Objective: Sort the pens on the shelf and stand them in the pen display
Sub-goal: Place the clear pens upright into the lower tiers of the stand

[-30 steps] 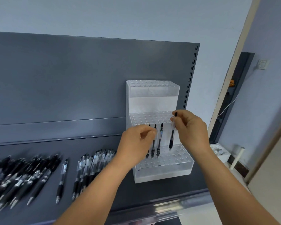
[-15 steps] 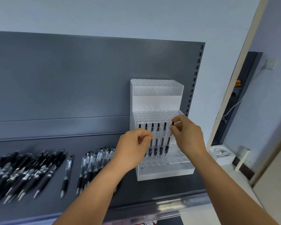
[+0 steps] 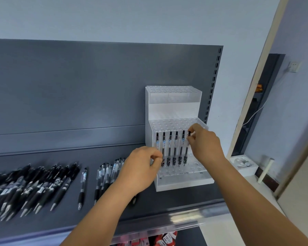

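Note:
A clear three-tier pen display (image 3: pixel 183 181) stands on the dark shelf (image 3: pixel 176 201) at the right. Several clear-barrelled black pens (image 3: pixel 169 148) stand upright in its lowest tier. My right hand (image 3: pixel 205 142) pinches the top of the rightmost standing pen (image 3: pixel 186 148). My left hand (image 3: pixel 140 170) is curled in front of the display's left side, fingertips pinched near the leftmost pens; what it holds, if anything, I cannot tell. A row of clear pens (image 3: pixel 107 173) lies left of the display, partly behind my left arm.
A single pen (image 3: pixel 83 187) lies apart, and a big heap of black pens (image 3: pixel 30 187) covers the shelf's left part. The grey back panel (image 3: pixel 96 89) rises behind. Red packets (image 3: pixel 165 239) show below the shelf's clear front rail (image 3: pixel 183 221). A doorway lies right.
My right hand lowered its pen into a hole at the right end of the row. More pens now stand in the lowest tier. My left hand sank and drew slightly back.

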Tool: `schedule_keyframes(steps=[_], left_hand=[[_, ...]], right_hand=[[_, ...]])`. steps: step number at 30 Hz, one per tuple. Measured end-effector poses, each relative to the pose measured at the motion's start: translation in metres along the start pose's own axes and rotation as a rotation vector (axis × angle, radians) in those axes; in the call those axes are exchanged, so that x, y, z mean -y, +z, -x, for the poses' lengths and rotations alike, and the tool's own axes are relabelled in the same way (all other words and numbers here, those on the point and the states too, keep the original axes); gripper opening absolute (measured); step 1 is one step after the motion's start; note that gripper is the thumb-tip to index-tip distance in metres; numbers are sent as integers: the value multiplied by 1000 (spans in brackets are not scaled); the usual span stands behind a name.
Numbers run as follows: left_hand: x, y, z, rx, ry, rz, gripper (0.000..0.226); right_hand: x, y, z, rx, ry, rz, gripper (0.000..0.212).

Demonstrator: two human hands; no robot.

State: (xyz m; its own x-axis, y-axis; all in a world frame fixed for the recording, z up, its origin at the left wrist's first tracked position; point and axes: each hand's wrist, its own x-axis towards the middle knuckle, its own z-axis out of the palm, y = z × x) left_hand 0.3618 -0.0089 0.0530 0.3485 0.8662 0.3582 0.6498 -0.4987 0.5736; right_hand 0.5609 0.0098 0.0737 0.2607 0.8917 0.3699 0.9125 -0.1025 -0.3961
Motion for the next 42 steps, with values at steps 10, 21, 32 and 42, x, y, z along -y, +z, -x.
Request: schedule_keyframes(steps=[10, 21, 32, 42], left_hand=[[23, -29, 29, 21, 17, -138, 32], [83, -49, 77, 151, -138, -473, 51], [134, -46, 95, 361, -419, -531, 54], [138, -41, 81, 202, -379, -100, 51]], right_hand=[[50, -1, 55, 29, -80, -16, 58], [122, 56, 105, 333, -352, 66, 53], [161, 109, 120, 500, -419, 197, 55], [172, 113, 135, 545, -420, 197, 67]])
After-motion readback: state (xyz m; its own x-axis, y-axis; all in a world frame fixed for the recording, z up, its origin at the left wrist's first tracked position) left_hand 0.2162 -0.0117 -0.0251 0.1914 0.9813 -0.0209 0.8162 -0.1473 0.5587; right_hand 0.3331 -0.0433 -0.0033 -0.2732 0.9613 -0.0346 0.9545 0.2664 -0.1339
